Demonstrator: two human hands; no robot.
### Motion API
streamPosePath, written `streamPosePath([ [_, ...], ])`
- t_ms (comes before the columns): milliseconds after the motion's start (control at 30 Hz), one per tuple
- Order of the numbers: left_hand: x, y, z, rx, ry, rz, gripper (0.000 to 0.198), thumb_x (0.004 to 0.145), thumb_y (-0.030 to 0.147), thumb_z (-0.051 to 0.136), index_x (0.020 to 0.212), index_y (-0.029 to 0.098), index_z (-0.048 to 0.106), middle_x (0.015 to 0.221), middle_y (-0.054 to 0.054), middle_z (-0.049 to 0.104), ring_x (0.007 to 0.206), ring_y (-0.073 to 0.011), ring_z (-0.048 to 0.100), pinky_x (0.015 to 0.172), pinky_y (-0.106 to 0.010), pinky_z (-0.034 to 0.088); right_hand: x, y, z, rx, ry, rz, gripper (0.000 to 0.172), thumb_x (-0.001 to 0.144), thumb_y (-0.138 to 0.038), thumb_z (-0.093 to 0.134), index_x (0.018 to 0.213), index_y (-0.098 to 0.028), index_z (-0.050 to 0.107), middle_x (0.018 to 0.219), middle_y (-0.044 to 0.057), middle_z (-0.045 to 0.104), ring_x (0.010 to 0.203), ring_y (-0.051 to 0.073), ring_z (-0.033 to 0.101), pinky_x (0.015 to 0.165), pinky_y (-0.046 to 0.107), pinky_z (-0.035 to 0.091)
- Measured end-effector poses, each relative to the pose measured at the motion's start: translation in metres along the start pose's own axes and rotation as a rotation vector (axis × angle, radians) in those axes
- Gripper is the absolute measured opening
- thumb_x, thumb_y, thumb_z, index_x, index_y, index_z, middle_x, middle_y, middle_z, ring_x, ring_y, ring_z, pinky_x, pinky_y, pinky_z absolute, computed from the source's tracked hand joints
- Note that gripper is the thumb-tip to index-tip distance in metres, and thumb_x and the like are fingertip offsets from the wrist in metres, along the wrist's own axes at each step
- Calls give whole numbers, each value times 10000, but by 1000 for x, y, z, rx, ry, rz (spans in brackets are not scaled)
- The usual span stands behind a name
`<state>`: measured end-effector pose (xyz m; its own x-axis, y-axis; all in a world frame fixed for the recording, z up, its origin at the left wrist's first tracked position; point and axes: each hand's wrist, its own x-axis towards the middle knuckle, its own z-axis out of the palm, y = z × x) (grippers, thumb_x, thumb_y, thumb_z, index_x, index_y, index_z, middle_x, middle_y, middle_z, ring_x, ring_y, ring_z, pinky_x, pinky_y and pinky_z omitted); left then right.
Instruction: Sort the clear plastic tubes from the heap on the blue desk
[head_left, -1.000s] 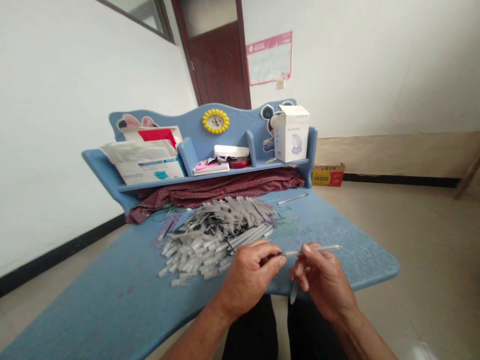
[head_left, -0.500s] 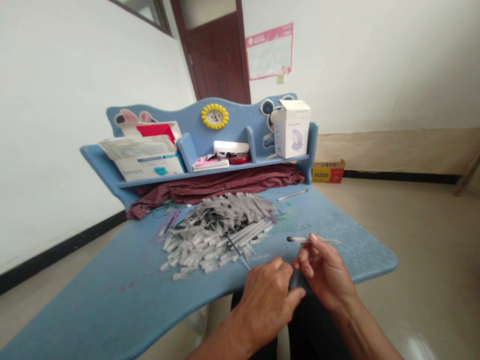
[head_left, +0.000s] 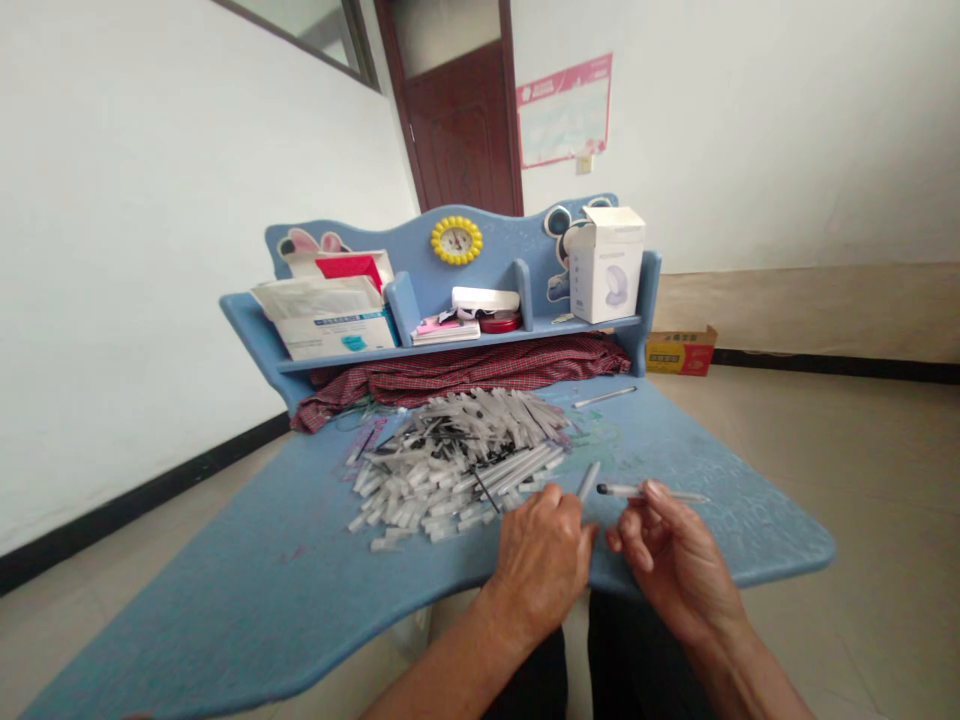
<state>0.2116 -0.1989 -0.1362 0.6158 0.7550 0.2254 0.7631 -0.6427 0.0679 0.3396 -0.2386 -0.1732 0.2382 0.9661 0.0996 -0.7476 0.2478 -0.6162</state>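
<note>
My left hand (head_left: pixel 541 560) is closed over the table's front edge, fingers curled. A translucent plastic pen part (head_left: pixel 589 481) sticks up from its grip; whether it is a cap or a barrel I cannot tell. Between thumb and fingers, my right hand (head_left: pixel 671 550) holds a clear pen (head_left: pixel 619 490) nearly level. The pen's black end points left and its thin end points right. Left of the hands lies a heap of translucent pen parts (head_left: pixel 450 480), with some black pieces among them. One dark thin rod (head_left: pixel 487 492) leans out of the heap near my left hand.
The blue table (head_left: pixel 225 600) has a raised shelf at the back, holding a white box (head_left: pixel 606 265), a mask box (head_left: pixel 337 335) and a red round case (head_left: pixel 500 322). A checked cloth (head_left: pixel 457 372) is bunched beneath it. A single pen (head_left: pixel 604 396) lies at the back right.
My left hand has turned, and the translucent part now points up past its fingers. The right hand still holds the pen. The view has shifted, so the table appears farther right.
</note>
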Motion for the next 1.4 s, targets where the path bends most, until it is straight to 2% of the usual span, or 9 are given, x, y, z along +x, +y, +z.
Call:
streamPosePath([
  [167, 19, -23, -8, 147, 28, -24, 225, 852, 171, 387, 870, 166, 611, 874, -88, 595, 792, -209, 581, 673, -296, 457, 0, 1, 0, -10, -9, -14, 225, 824, -254, 549, 615, -170, 554, 404, -36, 534, 315, 61, 383, 505, 256, 439],
  [300, 35, -34, -5, 235, -14, 26, 270, 797, 70, 381, 831, 156, 635, 890, -100, 605, 827, -219, 578, 685, -293, 452, 0, 0, 1, -26, -12, -17, 231, 833, -247, 536, 618, -165, 558, 407, -32, 537, 321, 62, 392, 508, 255, 443],
  [400, 42, -35, -2, 269, -60, 82, 282, 764, 38, 388, 819, 141, 645, 885, -112, 616, 838, -239, 584, 685, -307, 454, -1, -1, 2, -28, -28, -15, 231, 838, -232, 527, 619, -164, 557, 405, -36, 529, 327, 64, 399, 514, 255, 445],
  [533, 49, -36, 1, 300, -104, 72, 257, 769, 68, 411, 824, 141, 651, 864, -114, 629, 806, -232, 601, 688, -300, 459, -1, -1, 1, -51, -44, -4, 183, 828, -231, 543, 664, -158, 579, 447, -30, 560, 331, 58, 407, 507, 253, 443],
  [733, 54, -35, 3, 297, -88, 68, 240, 779, 108, 414, 854, 139, 640, 897, -117, 612, 837, -236, 583, 709, -310, 462, -2, -1, 2, -73, -44, 22, 88, 813, -237, 563, 781, -162, 596, 527, -4, 621, 341, 64, 451, 516, 265, 457],
  [933, 50, -36, 5, 299, -30, 128, 238, 796, 107, 385, 886, 147, 602, 926, -92, 566, 882, -219, 548, 711, -292, 460, 0, 1, 2, -89, -49, 20, 76, 808, -231, 566, 821, -156, 577, 559, 8, 640, 346, 67, 469, 517, 265, 461],
  [1200, 56, -37, 5, 292, -74, 164, 213, 760, 106, 414, 823, 131, 615, 881, -111, 589, 861, -254, 564, 705, -339, 473, 0, 1, 1, -118, -71, 34, 77, 803, -221, 571, 819, -146, 565, 571, 13, 645, 359, 68, 482, 521, 261, 460],
  [1400, 60, -39, -1, 248, -80, 189, 176, 755, 121, 429, 821, 160, 588, 850, -81, 590, 833, -223, 577, 694, -299, 464, -1, 1, 1, -132, -85, 40, 67, 810, -212, 563, 814, -145, 557, 578, 14, 646, 365, 68, 489, 533, 261, 459],
])
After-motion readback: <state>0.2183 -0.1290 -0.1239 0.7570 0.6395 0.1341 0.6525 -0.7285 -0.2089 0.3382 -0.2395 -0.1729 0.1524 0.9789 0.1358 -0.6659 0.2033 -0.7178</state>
